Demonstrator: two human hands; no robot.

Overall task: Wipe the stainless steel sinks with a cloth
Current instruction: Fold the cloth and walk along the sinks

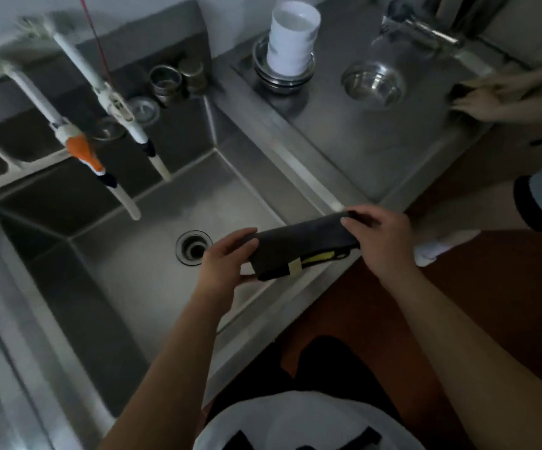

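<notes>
A dark folded cloth (302, 246) with a yellow stripe and a small tag hangs above the front right rim of the stainless steel sink (126, 264). My left hand (227, 258) grips its left end and my right hand (380, 238) grips its right end. The cloth is stretched between both hands, clear of the basin. The sink's round drain (194, 247) lies just left of my left hand. Another steel basin (45, 138) lies behind, at the far left.
Two white taps (100, 89) with hoses hang over the basins. Steel cups (165, 81) stand at the back corner. On the right counter (344, 131) are a white cup stack (290, 37) on steel plates and a steel bowl (373, 81). Another person's hands (487, 95) press a dark cloth at the counter's right edge.
</notes>
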